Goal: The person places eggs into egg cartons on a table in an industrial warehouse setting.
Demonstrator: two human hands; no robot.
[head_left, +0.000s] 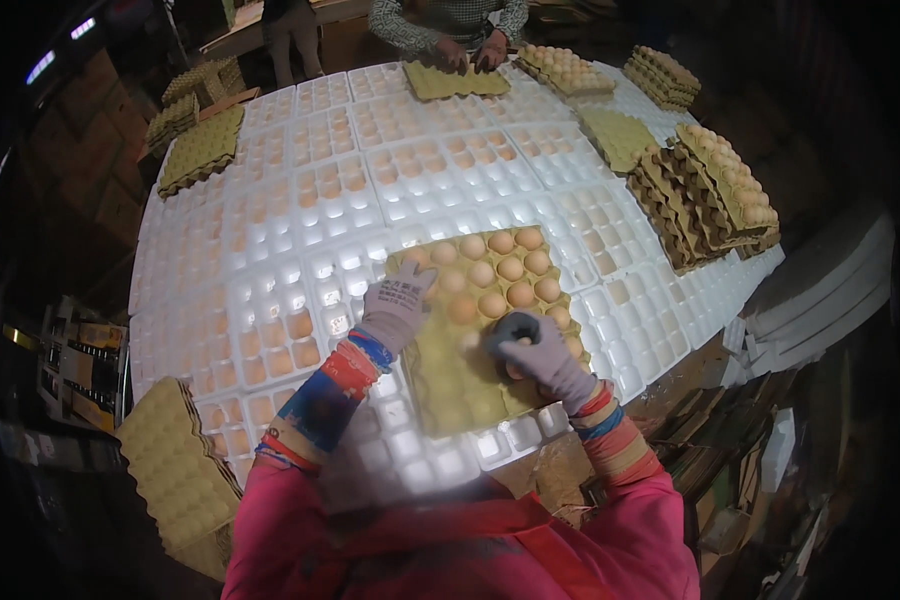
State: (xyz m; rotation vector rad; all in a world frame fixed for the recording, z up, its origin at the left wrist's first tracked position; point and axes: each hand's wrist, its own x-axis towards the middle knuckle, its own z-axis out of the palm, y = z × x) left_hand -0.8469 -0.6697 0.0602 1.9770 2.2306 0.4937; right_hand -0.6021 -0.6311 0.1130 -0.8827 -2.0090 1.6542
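Note:
A yellow-green pulp egg tray [440, 395] lies before me, with brown eggs [510, 268] filling much of its far and right parts. Its near left cups look bare. My left hand [398, 303], in a pale grey glove with print, rests at the tray's left edge, fingers stretched toward the eggs at the far left corner. Over the tray's right side, my right hand [550, 365], gloved too, is closed around a dark, round, hollow-looking tool [513, 328]. An egg shows partly beneath that hand. What the tool is cannot be made out.
White plastic egg trays [450, 190] cover the table, many holding eggs. Stacked pulp trays with eggs [725, 180] stand at the right, more pulp trays [200, 150] at far left and a stack [180, 475] at near left. Across the table, a person's gloved hands [470, 55] touch a pulp tray.

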